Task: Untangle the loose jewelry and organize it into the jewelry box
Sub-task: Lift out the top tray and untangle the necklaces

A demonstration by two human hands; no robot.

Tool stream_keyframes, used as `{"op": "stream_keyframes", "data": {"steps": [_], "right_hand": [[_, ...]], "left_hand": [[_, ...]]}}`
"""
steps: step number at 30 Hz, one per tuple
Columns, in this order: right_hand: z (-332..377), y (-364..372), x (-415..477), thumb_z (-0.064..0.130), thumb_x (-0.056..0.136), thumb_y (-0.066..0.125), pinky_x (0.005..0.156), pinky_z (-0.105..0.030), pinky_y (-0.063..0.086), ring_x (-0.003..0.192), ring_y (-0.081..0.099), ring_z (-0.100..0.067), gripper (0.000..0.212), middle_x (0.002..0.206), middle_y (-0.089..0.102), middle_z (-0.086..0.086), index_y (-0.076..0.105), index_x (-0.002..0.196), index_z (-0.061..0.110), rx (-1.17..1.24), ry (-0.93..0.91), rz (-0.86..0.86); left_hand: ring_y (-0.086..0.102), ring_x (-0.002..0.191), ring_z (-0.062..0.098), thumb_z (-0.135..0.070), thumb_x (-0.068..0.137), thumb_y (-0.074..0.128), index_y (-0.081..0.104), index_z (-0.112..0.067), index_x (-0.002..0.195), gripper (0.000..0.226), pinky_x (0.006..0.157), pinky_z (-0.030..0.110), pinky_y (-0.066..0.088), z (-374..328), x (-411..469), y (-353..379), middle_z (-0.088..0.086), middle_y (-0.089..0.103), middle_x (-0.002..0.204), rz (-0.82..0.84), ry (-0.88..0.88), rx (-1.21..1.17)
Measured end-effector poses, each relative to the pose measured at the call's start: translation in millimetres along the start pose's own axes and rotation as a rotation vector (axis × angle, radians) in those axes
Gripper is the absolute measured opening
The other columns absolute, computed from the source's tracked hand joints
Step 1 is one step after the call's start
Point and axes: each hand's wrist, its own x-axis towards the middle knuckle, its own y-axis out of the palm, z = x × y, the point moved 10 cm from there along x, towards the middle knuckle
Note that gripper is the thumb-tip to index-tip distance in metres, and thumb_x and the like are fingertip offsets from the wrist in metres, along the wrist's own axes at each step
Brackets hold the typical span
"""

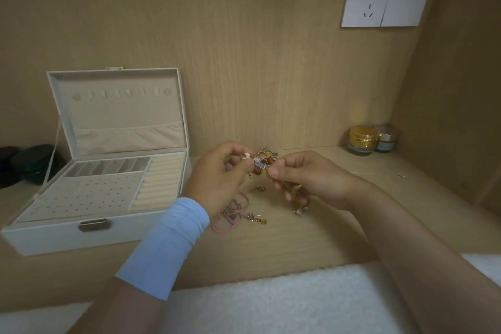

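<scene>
A tangled clump of jewelry (262, 160), gold and reddish pieces, hangs above the wooden shelf between both hands. My left hand (219, 176) pinches its left side and my right hand (306, 179) pinches its right side. More pieces trail down from the clump under my right hand. A pink cord with small charms (233, 211) lies on the shelf below my left hand, and a small loose piece (260, 189) lies between the hands. The white jewelry box (67, 236) stands open at the left, its earring panel, ring rolls and small compartments bare.
Two cosmetic jars (362, 139) stand in the back right corner. Dark round objects (24, 165) sit behind the box at the far left. A wall socket (385, 0) is on the back panel. White fluffy fabric (271, 304) lies along the near edge.
</scene>
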Motion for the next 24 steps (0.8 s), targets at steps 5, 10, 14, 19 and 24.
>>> {"op": "stream_keyframes", "data": {"steps": [5, 10, 14, 19, 24], "right_hand": [[-10, -3, -2, 0.016, 0.092, 0.069, 0.053, -0.030, 0.045, 0.057, 0.057, -0.013, 0.009, 0.074, 0.068, -0.002, 0.072, 0.085, 0.012, -0.057, 0.058, 0.045], [-23, -9, -1, 0.017, 0.094, 0.067, 0.065, -0.036, 0.048, 0.062, 0.058, -0.017, 0.012, 0.076, 0.069, -0.005, 0.075, 0.090, 0.009, -0.137, 0.114, 0.029], [-25, -17, -2, 0.015, 0.092, 0.070, 0.061, -0.027, 0.047, 0.062, 0.055, -0.014, 0.011, 0.070, 0.067, -0.002, 0.076, 0.089, 0.007, -0.278, 0.126, -0.011], [-22, -24, -1, 0.025, 0.095, 0.065, 0.062, -0.025, 0.045, 0.057, 0.050, -0.011, 0.018, 0.061, 0.062, 0.001, 0.076, 0.080, 0.023, -0.212, 0.098, -0.035], [-25, -22, -4, 0.018, 0.097, 0.063, 0.049, -0.022, 0.040, 0.049, 0.047, -0.010, 0.017, 0.065, 0.055, -0.002, 0.075, 0.086, 0.018, -0.219, 0.114, 0.026]], "left_hand": [[0.061, 0.069, 0.007, -0.004, 0.098, 0.050, 0.059, -0.013, 0.092, 0.014, 0.070, 0.028, 0.060, 5, 5, -21, 0.005, 0.063, 0.084, -0.169, -0.061, -0.321], [0.071, 0.079, 0.023, -0.007, 0.104, 0.039, 0.049, -0.008, 0.097, 0.012, 0.074, 0.035, 0.061, 13, 5, -17, 0.008, 0.065, 0.086, -0.144, -0.144, -0.655], [0.060, 0.055, 0.019, -0.004, 0.103, 0.037, 0.046, -0.011, 0.093, 0.016, 0.069, 0.041, 0.058, 18, 5, -14, 0.005, 0.054, 0.074, -0.143, -0.182, -0.612], [0.046, 0.045, 0.014, -0.006, 0.098, 0.046, 0.054, -0.011, 0.091, 0.012, 0.053, 0.032, 0.046, 17, 1, -3, 0.004, 0.055, 0.069, -0.051, -0.169, -0.229], [0.053, 0.049, 0.022, -0.010, 0.096, 0.056, 0.061, -0.014, 0.088, 0.010, 0.051, 0.030, 0.040, 13, -20, 54, 0.003, 0.068, 0.072, 0.400, -0.206, -0.047]]}}
